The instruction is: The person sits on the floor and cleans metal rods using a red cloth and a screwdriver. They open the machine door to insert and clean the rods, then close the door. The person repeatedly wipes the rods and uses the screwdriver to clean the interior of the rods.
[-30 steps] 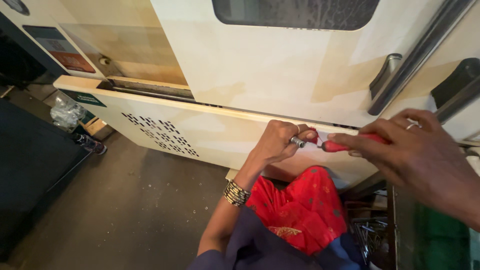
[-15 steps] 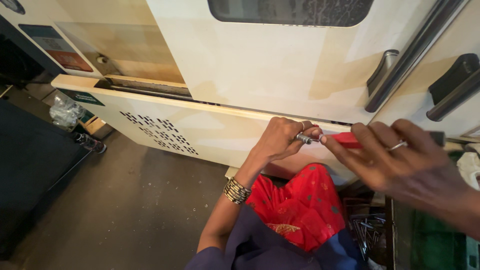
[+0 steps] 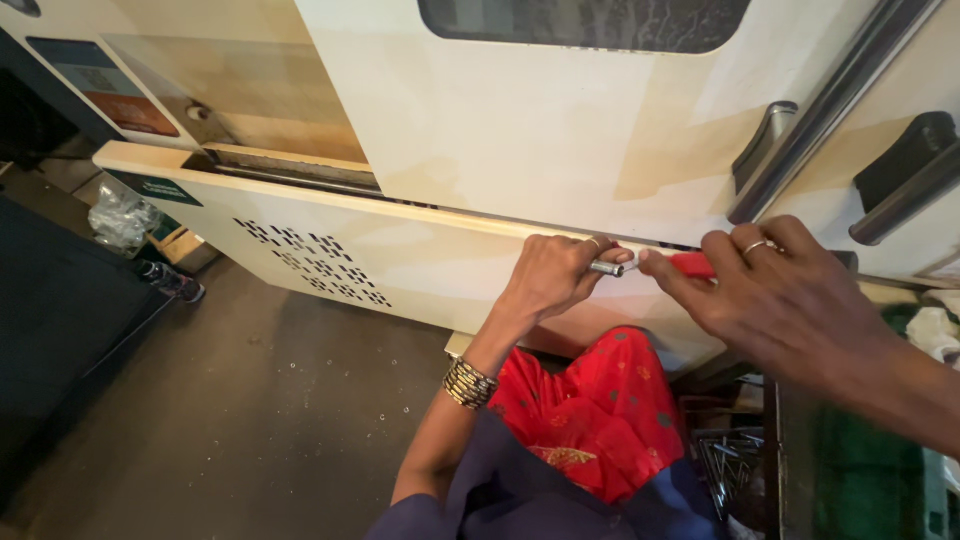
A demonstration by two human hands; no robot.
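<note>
My left hand [image 3: 552, 276], with bangles at the wrist, pinches the short metal shaft [image 3: 607, 268] of a red-handled screwdriver [image 3: 692, 264]. The tool lies level against the top edge of a cream panel [image 3: 400, 260] with perforated vent slots. My right hand [image 3: 775, 300], a ring on one finger, wraps the red handle and hides most of it. The tool's tip is covered by my left fingers. Both hands sit close together at the seam between this panel and the cream door [image 3: 520, 120] above it.
A long metal handle bar [image 3: 800, 140] and a black latch [image 3: 915, 165] sit on the door at right. Red cloth [image 3: 590, 410] covers my lap. A box of metal rods [image 3: 730, 465] and a green crate [image 3: 860, 470] are at lower right. A plastic bag [image 3: 120, 215] lies far left.
My right hand has slid a little leftward along the red handle, closer to my left hand. The left hand has stayed at the panel's top edge.
</note>
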